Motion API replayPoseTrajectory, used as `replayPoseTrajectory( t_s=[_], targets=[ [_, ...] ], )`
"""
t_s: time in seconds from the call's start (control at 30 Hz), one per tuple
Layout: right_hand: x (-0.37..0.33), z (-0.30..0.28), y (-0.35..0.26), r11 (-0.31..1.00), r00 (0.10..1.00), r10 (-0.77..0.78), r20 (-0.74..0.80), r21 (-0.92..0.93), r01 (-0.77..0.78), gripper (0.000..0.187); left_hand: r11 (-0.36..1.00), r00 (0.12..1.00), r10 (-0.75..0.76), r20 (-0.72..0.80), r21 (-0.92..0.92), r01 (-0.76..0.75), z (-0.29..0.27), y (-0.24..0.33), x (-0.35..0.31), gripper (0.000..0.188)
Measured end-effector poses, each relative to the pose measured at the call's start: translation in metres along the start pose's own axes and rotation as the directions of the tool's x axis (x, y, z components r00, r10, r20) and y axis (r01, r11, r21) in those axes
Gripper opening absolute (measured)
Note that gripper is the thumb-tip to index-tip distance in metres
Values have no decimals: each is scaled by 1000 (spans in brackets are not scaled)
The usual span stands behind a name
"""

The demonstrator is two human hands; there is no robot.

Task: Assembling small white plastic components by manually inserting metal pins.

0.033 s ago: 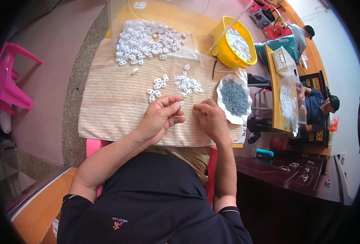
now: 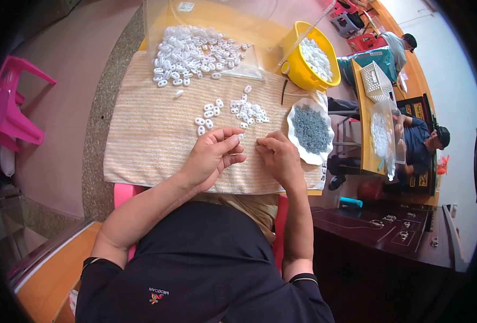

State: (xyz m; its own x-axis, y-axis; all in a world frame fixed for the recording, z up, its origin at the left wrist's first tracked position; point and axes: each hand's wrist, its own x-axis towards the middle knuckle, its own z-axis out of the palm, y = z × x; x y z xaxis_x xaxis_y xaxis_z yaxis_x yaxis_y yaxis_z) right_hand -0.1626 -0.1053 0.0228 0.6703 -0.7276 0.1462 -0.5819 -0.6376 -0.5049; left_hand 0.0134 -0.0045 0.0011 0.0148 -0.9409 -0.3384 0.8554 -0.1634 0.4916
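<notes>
The small white piece (image 2: 241,137) was over the near half of a striped towel (image 2: 152,145), the broadest thing before the person. At its far end I saw a clear bin (image 2: 222,11) with a heap of white ovals (image 2: 187,54), then a yellow tub (image 2: 292,59) on the right. Nearer sat a wavy-rimmed white dish (image 2: 329,142) of grey bits (image 2: 311,129). The left hand (image 2: 214,156) pinched the small white piece between thumb and fingertip; the right hand (image 2: 282,161), beside the dish, had its fingers bunched, and I couldn't tell whether they gripped anything. Beyond them lay a cluster of little white blocks (image 2: 249,112).
</notes>
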Motion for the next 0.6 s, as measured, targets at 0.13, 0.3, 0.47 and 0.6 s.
replayPoseTrajectory(
  t_s=[0.13, 0.3, 0.47, 0.6],
  targets=[
    [-1, -2, -6, 999, 1000, 12, 11, -34, -12, 10, 1000, 1000, -8, -18, 12, 8, 0, -1, 0, 22],
    [-2, -3, -10, 992, 999, -28, 26, -122, 30, 6, 1000, 999, -4, -49, 30, 5, 0, -3, 0, 21],
    [-6, -6, -10, 999, 999, -37, -2, 13, 37, 8, 998, 999, 3, -48, 56, -1, -1, -4, 0, 20],
    [-6, -7, -13, 995, 999, -51, -15, 89, 52, 6, 994, 998, 27, -50, 105, -22, 3, -4, -2, 19]
  ],
)
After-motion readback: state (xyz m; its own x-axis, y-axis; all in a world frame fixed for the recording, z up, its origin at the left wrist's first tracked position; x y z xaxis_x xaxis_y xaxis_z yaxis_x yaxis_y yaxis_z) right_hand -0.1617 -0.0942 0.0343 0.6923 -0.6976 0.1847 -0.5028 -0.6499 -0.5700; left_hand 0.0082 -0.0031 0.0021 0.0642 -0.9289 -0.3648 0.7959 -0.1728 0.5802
